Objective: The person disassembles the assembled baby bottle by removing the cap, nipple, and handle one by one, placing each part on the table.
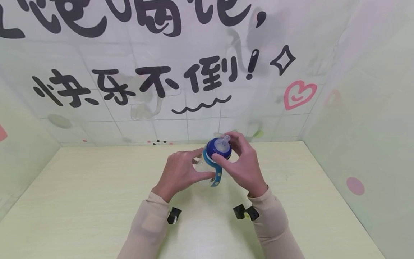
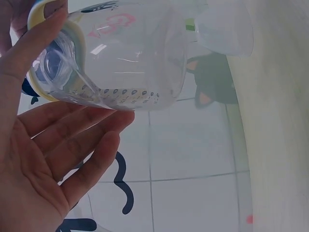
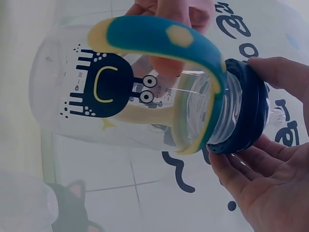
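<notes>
A clear baby bottle [image 1: 202, 166] is held tilted above the table between both hands. Its body carries a dark cartoon figure [image 3: 108, 86] and printed measuring marks. Round its neck sits a blue-and-yellow handle ring, with an arched, spotted handle [image 3: 154, 36]. On top is a dark blue screw collar [image 3: 248, 106] with a clear teat [image 1: 226, 139]. My left hand [image 1: 181, 169] grips the bottle by its body, the thumb near the handle. My right hand [image 1: 243, 166] pinches the collar between thumb and fingers. No contents show inside the bottle.
A translucent, cup-like piece [image 2: 224, 26] stands on the table by the back wall; the hands hide most of it in the head view. The pale wooden table [image 1: 97, 201] meets a printed back wall [image 1: 155, 129] and side walls. Black wrist cameras [image 1: 245, 212] sit near both cuffs.
</notes>
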A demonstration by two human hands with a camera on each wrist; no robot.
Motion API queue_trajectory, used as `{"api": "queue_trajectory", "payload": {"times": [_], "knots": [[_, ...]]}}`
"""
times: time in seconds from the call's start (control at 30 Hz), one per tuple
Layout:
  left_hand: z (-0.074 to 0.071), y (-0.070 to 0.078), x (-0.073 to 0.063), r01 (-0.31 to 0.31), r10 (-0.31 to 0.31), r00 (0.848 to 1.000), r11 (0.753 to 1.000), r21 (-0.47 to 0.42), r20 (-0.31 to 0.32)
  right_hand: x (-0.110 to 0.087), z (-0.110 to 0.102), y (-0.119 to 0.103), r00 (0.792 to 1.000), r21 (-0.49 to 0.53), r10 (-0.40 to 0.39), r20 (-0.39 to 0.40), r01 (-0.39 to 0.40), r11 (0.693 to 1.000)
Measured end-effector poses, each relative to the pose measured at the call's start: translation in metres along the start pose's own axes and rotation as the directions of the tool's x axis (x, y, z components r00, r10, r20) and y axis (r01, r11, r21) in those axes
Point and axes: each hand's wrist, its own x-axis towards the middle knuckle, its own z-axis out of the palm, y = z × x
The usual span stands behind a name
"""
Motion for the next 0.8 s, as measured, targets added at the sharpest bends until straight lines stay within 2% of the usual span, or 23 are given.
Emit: {"api": "queue_trajectory", "payload": {"times": [0.23, 0.4, 0.6, 0.8], "knots": [[-0.001, 0.001, 0.0, 0.026, -0.026, 0.999, 1.0, -0.014, 0.024, 0.001, -0.01, -0.004, 0.999, 0.016, -0.017, -0.049, 0.018, 1.0], [-0.001, 0.002, 0.0, 0.035, -0.035, 0.999, 0.999, -0.015, 0.018, 0.002, -0.024, -0.002, 0.994, 0.024, -0.012, -0.104, 0.014, 1.0], [-0.001, 0.001, 0.0, 0.018, -0.018, 1.0, 1.0, -0.008, -0.006, 0.003, -0.035, 0.009, 0.987, -0.07, 0.014, -0.159, -0.025, 0.997], [0.0, 0.0, 0.0, 0.009, -0.009, 1.0, 1.0, -0.003, -0.018, 0.006, -0.035, 0.024, 0.985, -0.136, 0.066, -0.161, -0.088, 0.987]]}}
